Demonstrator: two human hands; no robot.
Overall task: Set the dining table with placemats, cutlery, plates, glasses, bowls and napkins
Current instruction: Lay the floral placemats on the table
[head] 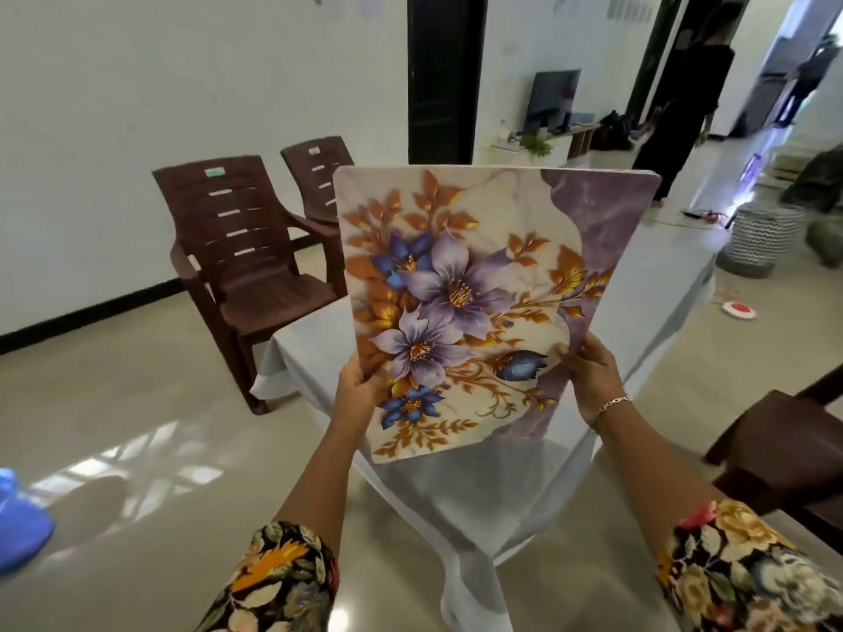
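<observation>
The left hand (360, 385) and the right hand (593, 376) are both holding the same thing, a placemat (479, 289) with purple and blue flowers and gold leaves. The left hand grips the mat's left edge down low, with the thumb on the picture side. The right hand grips the right edge down low, and its thumb is on the picture side too. The mat is up in the air, standing almost straight up, with the flowers facing the person. It does not touch the desk (666, 271).

Far left on the floor is a blue thing (18, 522); I cannot tell what it is. Next come two brown chairs (241, 266) by the wall, just beside the desk's far left corner. The desk is right behind and under the mat, and a white cloth covers it. I see no plates, cups or spoons on the part that shows. Further right a striped basket (759, 239) sits on the floor past the desk. A dark chair (784, 449) is at the right edge.

I think this is the very first job: putting down the placemats. Next, the mat needs to tip flat, picture side up, and go down on the cloth in front of a seat. Its edge should line up with the desk's edge. The mat's top edge looks thick, so it may be a few mats stacked; then one must be peeled off.
</observation>
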